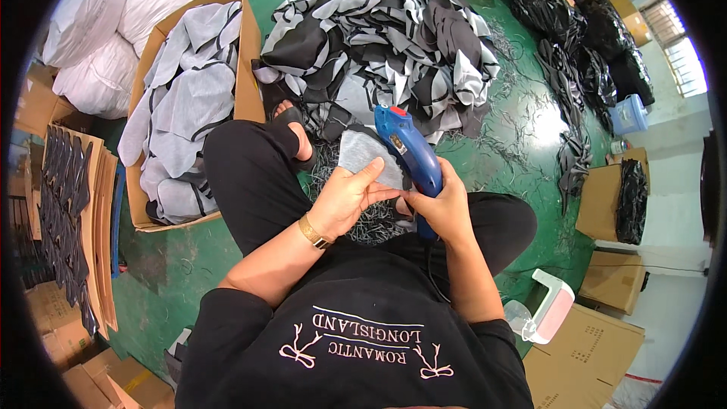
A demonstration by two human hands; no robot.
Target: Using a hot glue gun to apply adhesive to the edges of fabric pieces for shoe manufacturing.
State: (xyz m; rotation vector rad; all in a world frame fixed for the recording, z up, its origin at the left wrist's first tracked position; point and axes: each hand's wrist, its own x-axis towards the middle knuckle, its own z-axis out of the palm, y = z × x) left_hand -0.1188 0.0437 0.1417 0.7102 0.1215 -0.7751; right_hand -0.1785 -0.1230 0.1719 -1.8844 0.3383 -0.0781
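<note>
My right hand (447, 208) is wrapped round a blue electric fabric cutter (409, 148) with a red button on top; its cord runs down past my lap. Between thumb and fingers, my left hand (342, 198) pinches a grey cloth piece (363, 155) with a dark edge. The cloth lies against the cutter's left side, and the cutter's blade is hidden. The fingertips of both hands nearly meet below the cloth. Just ahead of my feet spreads a large heap of grey and black cloth pieces (394, 45).
To the left stands an open carton (248, 68) with grey cloth pieces in it. Thin fabric trimmings (519, 151) litter the green floor. White sacks (98, 53) lie far left, black plastic bags (598, 53) far right. A white and pink appliance (551, 307) stands by cartons at lower right.
</note>
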